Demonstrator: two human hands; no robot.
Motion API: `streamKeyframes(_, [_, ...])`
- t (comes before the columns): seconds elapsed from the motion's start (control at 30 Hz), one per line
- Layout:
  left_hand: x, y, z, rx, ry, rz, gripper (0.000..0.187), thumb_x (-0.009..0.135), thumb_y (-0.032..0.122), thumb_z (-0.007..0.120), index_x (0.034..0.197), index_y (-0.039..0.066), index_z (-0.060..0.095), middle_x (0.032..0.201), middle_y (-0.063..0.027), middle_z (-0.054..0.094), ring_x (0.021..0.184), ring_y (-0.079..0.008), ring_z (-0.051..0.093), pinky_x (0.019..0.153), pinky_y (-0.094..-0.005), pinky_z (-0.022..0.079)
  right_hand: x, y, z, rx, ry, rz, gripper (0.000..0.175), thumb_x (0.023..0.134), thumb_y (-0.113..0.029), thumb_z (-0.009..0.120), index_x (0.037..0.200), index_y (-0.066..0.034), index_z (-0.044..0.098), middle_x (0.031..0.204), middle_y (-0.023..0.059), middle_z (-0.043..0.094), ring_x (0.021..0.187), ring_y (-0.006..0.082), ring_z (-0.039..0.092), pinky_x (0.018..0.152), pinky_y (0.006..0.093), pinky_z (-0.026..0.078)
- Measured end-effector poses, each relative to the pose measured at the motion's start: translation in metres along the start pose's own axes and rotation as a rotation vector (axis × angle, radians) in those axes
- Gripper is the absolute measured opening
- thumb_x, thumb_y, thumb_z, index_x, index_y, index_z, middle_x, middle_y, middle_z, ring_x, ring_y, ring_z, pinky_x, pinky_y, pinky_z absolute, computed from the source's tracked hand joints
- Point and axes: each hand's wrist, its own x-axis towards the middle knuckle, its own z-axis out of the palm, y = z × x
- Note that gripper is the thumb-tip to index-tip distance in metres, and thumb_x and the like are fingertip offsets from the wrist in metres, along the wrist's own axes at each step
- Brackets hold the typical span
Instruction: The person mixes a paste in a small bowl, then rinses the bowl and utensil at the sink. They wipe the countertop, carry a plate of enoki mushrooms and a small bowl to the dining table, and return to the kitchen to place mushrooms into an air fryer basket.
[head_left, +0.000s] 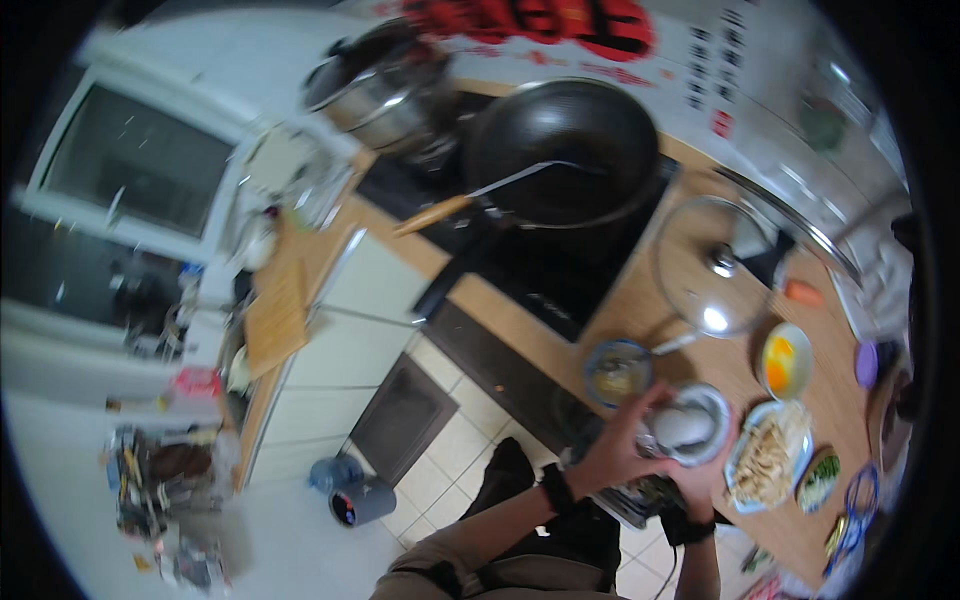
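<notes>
Near the counter's front edge, my left hand (626, 439) grips a clear glass jar or cup (651, 433) tilted against a white bowl (703, 424) with whitish contents. My right hand (701, 476) is around the lower right side of that bowl, holding it. Blur hides whether the jar touches the bowl's rim. A blue-rimmed glass bowl (619, 373) with a spoon in it sits just beyond my left hand. Right of my hands are a plate of pale sliced food (766, 456), a bowl with egg yolk (785, 361) and a small dish of chopped greens (819, 480).
A wok (566, 150) with a wooden-handled spatula (435, 215) sits on the black cooktop (555, 281), beside a steel pot (375, 97). A glass lid (712, 266) and a carrot piece (804, 292) lie on the right counter. A cutting board (277, 322) overhangs the left counter.
</notes>
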Motion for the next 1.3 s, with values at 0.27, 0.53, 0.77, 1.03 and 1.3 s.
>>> streamKeyframes(0.27, [-0.052, 0.025, -0.078, -0.187, -0.127, -0.086, 0.104, 0.073, 0.029, 0.081, 0.149, 0.005, 0.014, 0.149, -0.0142, 0.022, 0.139, -0.0279, 0.022, 0.113, -0.0391, 0.019, -0.039, -0.069, 0.073, -0.313, -0.222, -0.112, 0.121, 0.050, -0.035, 0.091, 0.143, 0.0007, 0.023, 0.135, 0.0178, 0.042, 0.123, 0.0271, 0.046, 0.105, 0.0406, 0.035])
streamKeyframes(0.53, [-0.219, 0.039, -0.279, -0.322, 0.146, -0.206, 0.104, 0.068, 0.032, 0.083, 0.147, 0.005, 0.021, 0.147, -0.0179, 0.025, 0.139, -0.0319, 0.019, 0.114, -0.0405, 0.018, -0.139, -0.073, 0.302, -0.160, -0.598, -0.285, 0.120, 0.050, -0.027, 0.092, 0.144, -0.0014, 0.021, 0.136, 0.0181, 0.042, 0.123, 0.0287, 0.046, 0.106, 0.0420, 0.036])
streamKeyframes(0.77, [-0.384, 0.072, -0.439, -0.521, 0.687, -0.032, 0.069, 0.072, 0.014, 0.080, 0.131, 0.005, 0.046, 0.121, -0.0035, 0.056, 0.115, -0.0153, 0.052, 0.097, -0.0310, 0.042, -0.234, -0.059, 0.526, -0.016, -1.069, -0.183, 0.119, 0.053, -0.024, 0.093, 0.143, 0.0027, 0.020, 0.144, 0.0226, 0.036, 0.128, 0.0296, 0.044, 0.107, 0.0411, 0.036])
streamKeyframes(1.03, [-0.502, 0.048, -0.583, -0.946, 1.213, 0.012, 0.046, 0.082, 0.012, 0.066, 0.125, 0.007, 0.051, 0.117, -0.0036, 0.059, 0.109, -0.0180, 0.056, 0.092, -0.0361, 0.047, -0.234, -0.056, 0.762, -0.092, -1.721, -0.276, 0.092, 0.077, -0.017, 0.076, 0.148, -0.0052, 0.019, 0.149, 0.0174, 0.029, 0.136, 0.0290, 0.033, 0.107, 0.0393, 0.036])
streamKeyframes(1.3, [-0.547, 0.005, -0.781, -0.832, 1.499, 0.189, 0.061, 0.077, 0.015, 0.061, 0.134, 0.008, 0.042, 0.133, -0.0094, 0.047, 0.126, -0.0286, 0.044, 0.103, -0.0491, 0.038, -0.231, 0.051, 1.128, -0.433, -1.506, -0.631, 0.043, 0.086, -0.028, 0.066, 0.120, -0.0039, 0.056, 0.103, 0.0140, 0.067, 0.092, 0.0315, 0.065, 0.080, 0.0372, 0.052])
